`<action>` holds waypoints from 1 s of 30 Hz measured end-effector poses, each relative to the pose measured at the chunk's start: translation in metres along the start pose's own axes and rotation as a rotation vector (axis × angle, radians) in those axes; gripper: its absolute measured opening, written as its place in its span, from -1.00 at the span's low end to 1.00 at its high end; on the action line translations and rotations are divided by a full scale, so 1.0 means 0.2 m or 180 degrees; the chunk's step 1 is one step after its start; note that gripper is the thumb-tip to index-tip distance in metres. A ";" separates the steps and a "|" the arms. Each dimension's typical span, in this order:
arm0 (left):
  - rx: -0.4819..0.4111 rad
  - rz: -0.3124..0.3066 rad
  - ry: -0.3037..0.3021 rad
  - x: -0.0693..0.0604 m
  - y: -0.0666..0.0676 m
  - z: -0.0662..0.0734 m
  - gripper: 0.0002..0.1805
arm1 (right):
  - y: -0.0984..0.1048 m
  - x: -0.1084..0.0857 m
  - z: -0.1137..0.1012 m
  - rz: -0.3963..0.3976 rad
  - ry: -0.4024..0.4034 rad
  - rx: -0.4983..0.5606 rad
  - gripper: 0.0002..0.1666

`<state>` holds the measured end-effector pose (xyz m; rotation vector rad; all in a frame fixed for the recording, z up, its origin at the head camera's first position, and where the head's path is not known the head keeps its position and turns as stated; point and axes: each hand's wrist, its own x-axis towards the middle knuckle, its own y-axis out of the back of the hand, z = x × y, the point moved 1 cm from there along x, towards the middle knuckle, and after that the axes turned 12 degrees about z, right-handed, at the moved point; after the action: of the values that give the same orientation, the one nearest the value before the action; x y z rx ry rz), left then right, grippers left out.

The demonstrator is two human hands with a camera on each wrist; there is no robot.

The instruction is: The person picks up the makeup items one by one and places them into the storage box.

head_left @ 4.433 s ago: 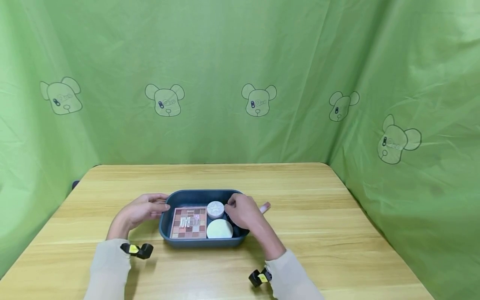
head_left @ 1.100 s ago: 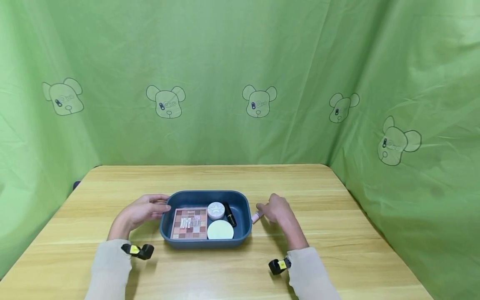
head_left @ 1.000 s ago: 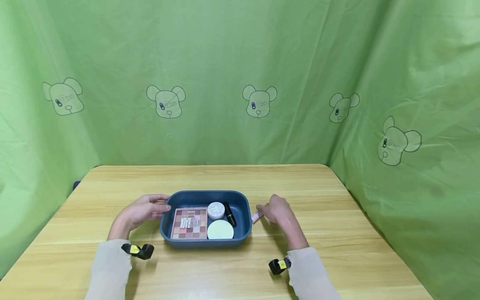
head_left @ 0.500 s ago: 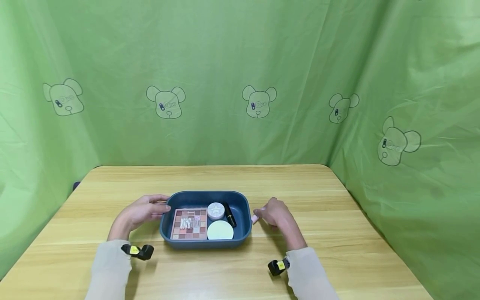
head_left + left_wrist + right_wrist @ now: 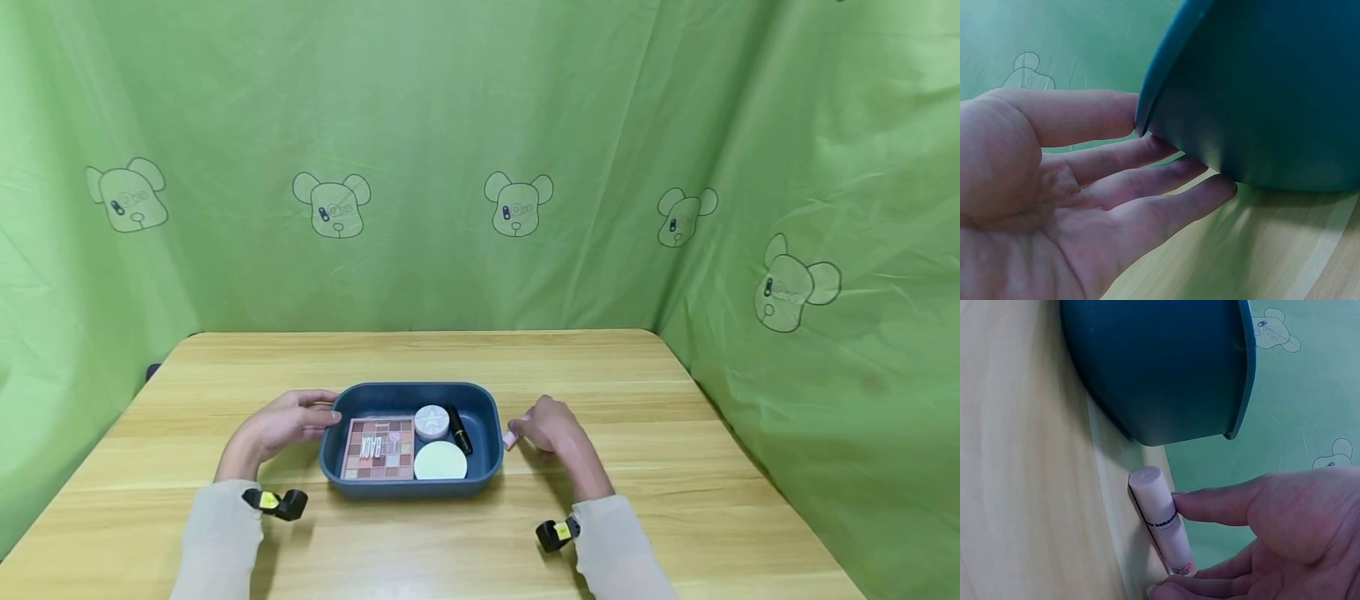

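A dark blue rectangular tray [image 5: 480, 408] stands mid-table. In it lie a pink eyeshadow palette [image 5: 377, 448], a round white tin with a star [image 5: 432, 422], a white compact [image 5: 440, 461] and a black lipstick [image 5: 460, 430]. My left hand [image 5: 288, 419] touches the tray's left end with straight, spread fingers; the left wrist view shows its thumb [image 5: 1085, 115] at the rim. Right of the tray, my right hand [image 5: 553, 425] pinches a pale pink lip gloss tube [image 5: 1161, 515], thumb on one side and fingers at its lower end. The tube lies at or near the tabletop.
The light wood table [image 5: 420, 542] has green curtains [image 5: 420, 275] with bear-head outlines behind it and at both sides. A dark object [image 5: 152, 370] shows at the table's left edge. Each wrist wears a small black camera.
My right hand has left the tray's right side, where the black lipstick now shows, and moved right to the lip gloss. Its fingers have since shifted slightly along the tube. My left hand stays put.
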<state>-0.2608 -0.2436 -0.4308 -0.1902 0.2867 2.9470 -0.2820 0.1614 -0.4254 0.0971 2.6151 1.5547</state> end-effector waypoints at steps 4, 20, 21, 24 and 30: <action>0.0004 0.0040 0.0018 0.00 0.00 0.00 -0.32 | 0.00 0.00 0.00 -0.0027 -0.0006 0.0030 -0.71; 0.0009 0.0039 0.0015 0.01 0.00 -0.01 -0.32 | 0.00 0.00 0.01 -0.0082 0.0074 0.0107 -0.86; 0.0005 0.0043 0.0022 0.01 0.00 -0.01 -0.31 | 0.00 0.00 0.01 -0.0089 0.0086 0.0105 -0.86; 0.0013 0.0030 0.0011 0.00 0.00 0.00 -0.31 | 0.00 0.00 0.01 -0.0096 0.0107 0.0108 -0.89; -0.0012 0.0041 0.0033 0.00 0.00 0.00 -0.32 | 0.01 0.00 0.01 -0.0118 0.0110 0.0165 -0.91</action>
<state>-0.2614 -0.2434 -0.4312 -0.2050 0.2850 2.9603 -0.2813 0.1641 -0.4255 0.0257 2.6681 1.4903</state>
